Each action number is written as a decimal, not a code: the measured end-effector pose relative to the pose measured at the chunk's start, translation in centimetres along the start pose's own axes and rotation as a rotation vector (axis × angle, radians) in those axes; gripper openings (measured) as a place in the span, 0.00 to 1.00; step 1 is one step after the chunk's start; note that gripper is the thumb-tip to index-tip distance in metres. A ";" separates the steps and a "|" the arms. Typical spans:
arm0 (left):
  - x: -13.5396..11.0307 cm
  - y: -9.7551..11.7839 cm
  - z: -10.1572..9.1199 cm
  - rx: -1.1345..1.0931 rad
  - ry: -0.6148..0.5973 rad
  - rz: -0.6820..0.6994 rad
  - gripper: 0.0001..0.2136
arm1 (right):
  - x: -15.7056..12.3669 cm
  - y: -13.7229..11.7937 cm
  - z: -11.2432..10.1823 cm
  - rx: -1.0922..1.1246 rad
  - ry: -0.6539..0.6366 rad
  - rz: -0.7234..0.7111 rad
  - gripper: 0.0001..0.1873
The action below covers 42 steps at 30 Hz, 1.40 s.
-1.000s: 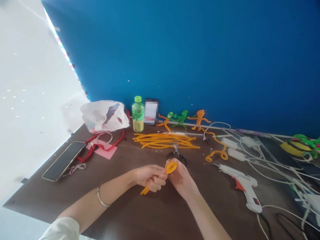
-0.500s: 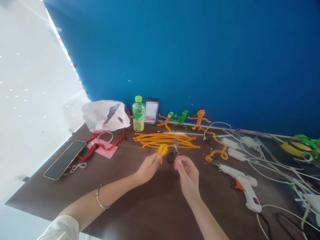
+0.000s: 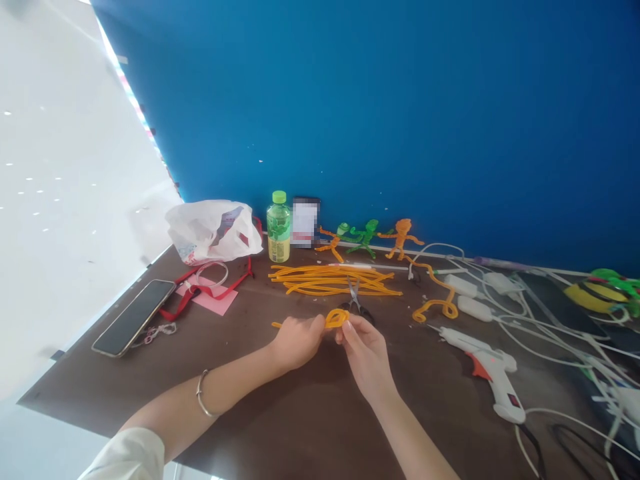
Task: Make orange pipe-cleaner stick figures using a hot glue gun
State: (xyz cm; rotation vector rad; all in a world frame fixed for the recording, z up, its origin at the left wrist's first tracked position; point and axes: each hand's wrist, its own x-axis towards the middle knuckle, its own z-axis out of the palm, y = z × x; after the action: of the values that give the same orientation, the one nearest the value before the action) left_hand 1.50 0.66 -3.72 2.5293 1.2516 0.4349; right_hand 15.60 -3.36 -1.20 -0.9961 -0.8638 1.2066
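Pretty simple look here: the left hand and right hand are both kept bare. A thin silver bangle is worn on the left wrist, and a white sleeve can be spotted near the left elbow at the bottom edge. Both forearms are left uncovered.

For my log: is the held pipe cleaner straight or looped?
Looped: the pipe cleaner forms a ring between left hand and right hand.

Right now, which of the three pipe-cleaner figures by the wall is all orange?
The rightmost figure; the middle figure is all green, the left figure orange with a green head.
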 end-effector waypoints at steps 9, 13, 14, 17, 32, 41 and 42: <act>0.1 0.0 0.2 -0.011 -0.104 -0.016 0.08 | 0.1 -0.1 0.2 0.110 -0.101 0.040 0.09; -0.1 0.4 -0.2 -0.137 -0.108 -0.004 0.10 | 0.2 -0.1 0.1 0.089 -0.111 0.007 0.09; -0.1 0.5 -0.4 -0.185 -0.104 0.000 0.11 | 0.2 -0.1 0.1 0.090 -0.110 0.009 0.09; -0.2 0.7 -0.8 -0.314 -0.103 0.009 0.12 | 0.1 -0.1 0.1 0.083 -0.111 0.022 0.10; -0.1 0.4 -1.8 -0.364 -0.098 0.088 0.17 | 0.2 -0.3 0.5 0.138 -0.013 0.042 0.09; 0.2 0.5 -1.5 -0.333 -0.093 -0.020 0.14 | 0.2 0.0 0.1 0.107 0.023 0.040 0.09; 0.2 0.6 -1.5 -0.397 -0.082 -0.051 0.15 | 0.2 0.0 0.1 0.099 0.025 0.038 0.09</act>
State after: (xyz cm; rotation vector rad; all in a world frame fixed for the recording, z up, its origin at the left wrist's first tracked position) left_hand 1.46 0.67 -2.10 2.1554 1.0739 0.5066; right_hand 15.53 -3.10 -1.15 -0.9486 -0.7612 1.2548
